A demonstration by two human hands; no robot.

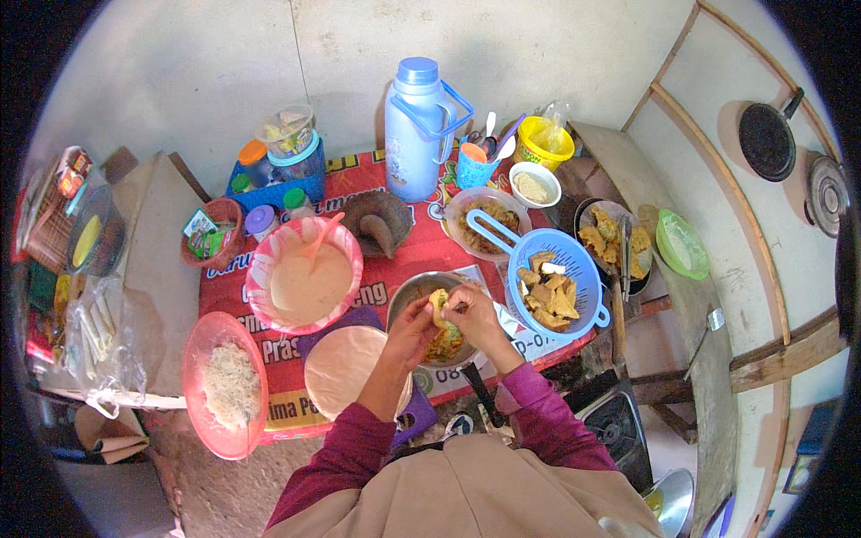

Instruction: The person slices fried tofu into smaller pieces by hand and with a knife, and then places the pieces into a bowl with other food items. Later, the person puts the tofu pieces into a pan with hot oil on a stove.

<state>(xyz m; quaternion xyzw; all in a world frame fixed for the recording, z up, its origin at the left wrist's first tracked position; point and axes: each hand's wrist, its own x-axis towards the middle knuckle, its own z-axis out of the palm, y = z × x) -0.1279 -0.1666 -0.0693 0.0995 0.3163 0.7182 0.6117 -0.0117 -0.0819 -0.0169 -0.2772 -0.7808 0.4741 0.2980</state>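
Over a metal pan (402, 290) on the table, my left hand (409, 331) holds a yellowish fried tofu piece (438, 301). The fingers of my right hand (479, 321) pinch its right edge; what lies between those fingertips is hidden. Shredded vegetable filling (440, 351) shows in the pan beneath my hands. To the right, a blue plastic colander (590, 272) holds several browned tofu pieces (553, 300). Round pale wrapper sheets (346, 370) lie stacked beside my left forearm.
A pink-rimmed basin (353, 252) of batter and a pink bowl (195, 376) of noodles stand left. Behind are a stone mortar (387, 218), a blue thermos (412, 148) and a bowl of brown food (464, 202). Fritters (599, 239) sit right; the pan's black handle (481, 390) points towards me.
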